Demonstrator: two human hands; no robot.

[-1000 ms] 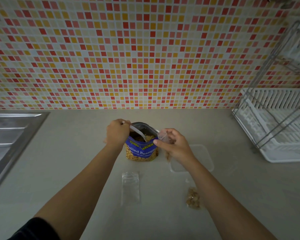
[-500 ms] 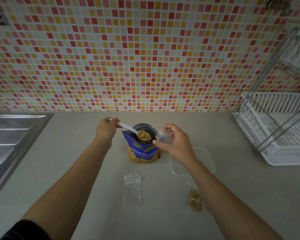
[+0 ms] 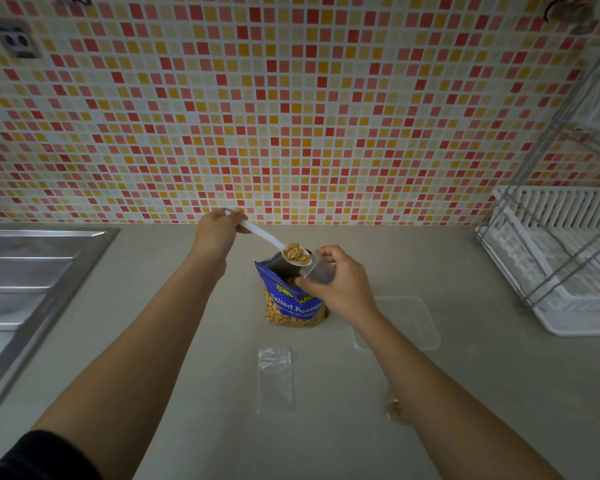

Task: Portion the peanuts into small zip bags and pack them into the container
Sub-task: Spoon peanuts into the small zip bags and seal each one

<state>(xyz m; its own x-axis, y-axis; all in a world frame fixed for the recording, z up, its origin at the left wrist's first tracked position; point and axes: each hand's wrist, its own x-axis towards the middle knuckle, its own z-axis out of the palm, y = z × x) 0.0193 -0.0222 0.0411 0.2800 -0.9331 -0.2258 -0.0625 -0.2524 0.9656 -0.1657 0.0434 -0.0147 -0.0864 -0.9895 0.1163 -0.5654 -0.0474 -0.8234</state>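
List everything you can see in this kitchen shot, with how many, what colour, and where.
peanut bag: 1, blue with clear bottom, open, counter centre
spoon: 1, white, loaded with peanuts, above the peanut bag
small zip bag: 1, clear, held at the spoon's tip
empty zip bag: 1, clear, flat on the counter, near side
filled zip bag: 1, clear with peanuts, partly hidden by the right forearm
container: 1, clear, right of the peanut bag
dish rack: 1, white and metal, far right
sink: 1, steel, far left
tiled wall: red, orange, cream, behind
left hand: holds the spoon
right hand: holds the small zip bag
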